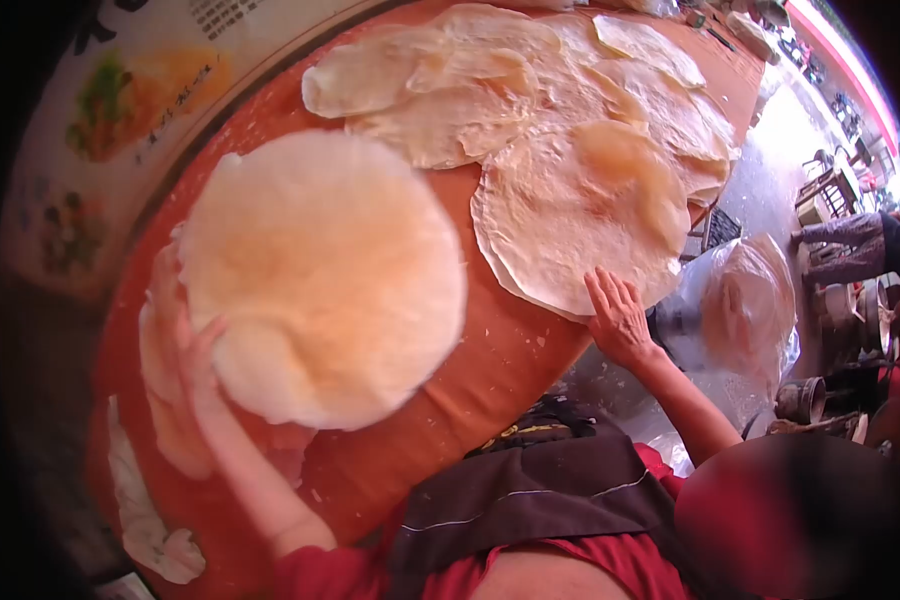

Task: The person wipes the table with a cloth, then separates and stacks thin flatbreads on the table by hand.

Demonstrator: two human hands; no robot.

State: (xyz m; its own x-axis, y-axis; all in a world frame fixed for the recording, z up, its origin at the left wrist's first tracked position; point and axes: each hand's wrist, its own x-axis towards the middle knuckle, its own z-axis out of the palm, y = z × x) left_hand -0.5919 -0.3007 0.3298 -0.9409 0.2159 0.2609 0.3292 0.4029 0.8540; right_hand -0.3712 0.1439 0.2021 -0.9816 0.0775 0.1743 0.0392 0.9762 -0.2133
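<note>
A large, round, pale thin pancake, slightly blurred, lies toward the left of the table. My left hand is at its left edge, fingers stretched out and thumb apart near the rim. More thin sheet shows under and beside that hand. My right hand rests with spread fingers at the near edge of another thin pancake. This one is wrinkled, with a browned patch, and overlaps a spread of similar thin pancakes behind it.
The orange-brown tabletop curves round in front of me. A torn strip of sheet lies at the left. Right of the table stand a clear plastic bag and a metal pot. A person's legs show beyond.
</note>
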